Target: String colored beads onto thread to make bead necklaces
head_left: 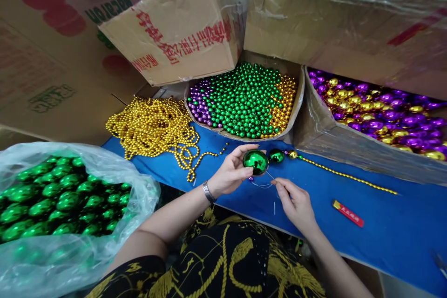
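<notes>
Left hand (228,173) pinched large green bead (256,161) over blue board (384,223), beside second green bead (276,155). Right hand (296,202) pinched thin thread (269,176) just below bead. Risk: thread likely slips from fingertips, strung beads slide off, roll across board.

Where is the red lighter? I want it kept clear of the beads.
In the head view, the red lighter lies on the blue table, right of the right hand, just below the gold bead string.

Left hand (228,174) grips green ball (255,161); right hand (296,205) pinches thread (269,176).
</notes>
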Tool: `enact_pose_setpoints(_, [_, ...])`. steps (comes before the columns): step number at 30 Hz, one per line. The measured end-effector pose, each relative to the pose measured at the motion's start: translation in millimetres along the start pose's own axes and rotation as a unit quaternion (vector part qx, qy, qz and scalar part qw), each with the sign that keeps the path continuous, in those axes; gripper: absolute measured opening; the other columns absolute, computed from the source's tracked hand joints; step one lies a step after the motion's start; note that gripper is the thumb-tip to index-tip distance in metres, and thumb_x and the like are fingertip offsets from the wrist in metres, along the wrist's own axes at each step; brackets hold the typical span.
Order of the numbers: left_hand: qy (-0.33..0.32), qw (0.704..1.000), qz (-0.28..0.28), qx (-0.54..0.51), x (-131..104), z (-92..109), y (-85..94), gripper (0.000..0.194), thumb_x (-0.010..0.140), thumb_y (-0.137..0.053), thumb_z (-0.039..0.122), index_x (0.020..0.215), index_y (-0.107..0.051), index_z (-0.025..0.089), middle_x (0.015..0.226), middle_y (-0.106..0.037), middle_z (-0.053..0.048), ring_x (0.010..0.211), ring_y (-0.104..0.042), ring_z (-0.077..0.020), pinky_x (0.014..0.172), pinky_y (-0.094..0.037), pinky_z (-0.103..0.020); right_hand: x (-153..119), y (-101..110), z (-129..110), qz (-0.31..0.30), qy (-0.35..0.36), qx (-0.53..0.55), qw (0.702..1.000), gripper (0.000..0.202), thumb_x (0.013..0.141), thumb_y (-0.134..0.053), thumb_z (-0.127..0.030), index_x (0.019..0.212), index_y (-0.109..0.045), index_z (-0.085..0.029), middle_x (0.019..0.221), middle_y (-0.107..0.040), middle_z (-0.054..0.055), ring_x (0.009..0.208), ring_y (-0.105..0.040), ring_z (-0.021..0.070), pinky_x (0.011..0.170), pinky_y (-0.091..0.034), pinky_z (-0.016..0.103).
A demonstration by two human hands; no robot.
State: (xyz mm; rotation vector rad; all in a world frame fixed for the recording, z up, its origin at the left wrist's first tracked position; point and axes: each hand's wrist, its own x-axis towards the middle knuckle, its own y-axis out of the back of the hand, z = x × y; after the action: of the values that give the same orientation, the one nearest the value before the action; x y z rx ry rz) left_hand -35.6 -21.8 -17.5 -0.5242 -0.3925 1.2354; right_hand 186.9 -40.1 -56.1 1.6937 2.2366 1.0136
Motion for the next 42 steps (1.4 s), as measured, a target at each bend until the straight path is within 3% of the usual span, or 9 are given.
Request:
enact_pose_setpoints(16, [-0.008, 1.0, -0.01, -0.003, -1, -4, 1.6, 0.064, 0.07, -0.084, 0.032, 0.125, -0.054, 0.023, 0.135, -0.058, -0.014, 0.107, -0.065, -0.0248, 0.08, -0.054, -0.033, 1, 2, 2, 0.008, 0.032, -0.009, 0.999, 0.022, 0.098, -0.047, -0.026, 0.099, -0.068, -0.02, 0.095, -0.075, 0.005, 0.084, -0.072, 0.0159, 0.074, -0.057, 0.023])
enact_pose_setpoints(28, [-0.019, 0.999, -0.029, 0.027, -4, -10, -0.2, 0.064, 0.071, -0.083, 0.033, 0.128, -0.054, 0.023, 0.135, -0.058, -0.016, 0.115, -0.062, -0.0284, 0.09, -0.053, -0.04, 1, -4, -3, 0.019, 0.028, -0.015, 0.999, 0.024, 0.097, -0.047, -0.027, 0.098, -0.07, -0.02, 0.097, -0.075, 0.007, 0.084, -0.073, 0.0172, 0.073, -0.058, 0.024])
enact_pose_setpoints(32, [-0.049, 0.99, -0.089, 0.101, 4, 5, 3.7, 0.072, 0.075, -0.08, 0.042, 0.138, -0.05, 0.025, 0.147, -0.047, -0.016, 0.128, -0.054, -0.031, 0.099, -0.05, -0.044, 2, -2, -5, 0.037, 0.023, -0.023, 0.999, 0.024, 0.098, -0.046, -0.027, 0.097, -0.069, -0.02, 0.094, -0.074, 0.006, 0.08, -0.072, 0.0159, 0.071, -0.057, 0.022])
enact_pose_setpoints(34, [-0.102, 0.978, -0.067, 0.166, 22, 22, 5.1, 0.06, 0.083, -0.07, 0.046, 0.137, -0.052, 0.024, 0.146, -0.048, -0.015, 0.127, -0.055, -0.0288, 0.099, -0.05, -0.043, 1, 2, -3, 0.056, 0.017, -0.032, 0.998, 0.023, 0.098, -0.046, -0.027, 0.094, -0.068, -0.02, 0.088, -0.073, 0.005, 0.078, -0.071, 0.0156, 0.07, -0.056, 0.022])
enact_pose_setpoints(36, [-0.157, 0.944, -0.023, 0.289, 53, 36, 4.0, 0.041, 0.091, -0.06, 0.04, 0.127, -0.059, 0.02, 0.13, -0.061, -0.013, 0.115, -0.062, -0.024, 0.095, -0.052, -0.04, -1, 6, 0, 0.072, 0.01, -0.044, 0.996, 0.023, 0.098, -0.045, -0.028, 0.09, -0.065, -0.02, 0.077, -0.07, 0.003, 0.072, -0.07, 0.0152, 0.068, -0.055, 0.021])
enact_pose_setpoints(37, [-0.174, 0.91, -0.013, 0.376, 72, 40, 2.3, 0.033, 0.092, -0.058, 0.036, 0.119, -0.063, 0.017, 0.12, -0.067, -0.013, 0.108, -0.065, -0.0221, 0.093, -0.053, -0.038, -2, 7, 1, 0.079, 0.007, -0.051, 0.996, 0.022, 0.098, -0.046, -0.028, 0.088, -0.064, -0.02, 0.073, -0.067, 0.002, 0.069, -0.068, 0.0148, 0.066, -0.054, 0.021])
enact_pose_setpoints(39, [-0.179, 0.805, -0.039, 0.564, 114, 40, -3.2, 0.024, 0.092, -0.055, 0.025, 0.109, -0.067, 0.013, 0.109, -0.071, -0.013, 0.1, -0.067, -0.0215, 0.091, -0.052, -0.037, -4, 10, 3, 0.089, 0.007, -0.062, 0.994, 0.02, 0.098, -0.046, -0.027, 0.087, -0.062, -0.02, 0.069, -0.064, 0.001, 0.064, -0.065, 0.0139, 0.063, -0.053, 0.021])
enact_pose_setpoints(42, [-0.1, 0.605, -0.12, 0.781, 171, 23, -13.4, 0.023, 0.09, -0.051, 0.014, 0.104, -0.068, 0.01, 0.106, -0.07, -0.016, 0.101, -0.066, -0.0264, 0.09, -0.051, -0.039, -7, 12, 3, 0.099, 0.01, -0.072, 0.992, 0.018, 0.098, -0.047, -0.024, 0.088, -0.062, -0.02, 0.069, -0.063, 0.001, 0.063, -0.064, 0.013, 0.063, -0.051, 0.02])
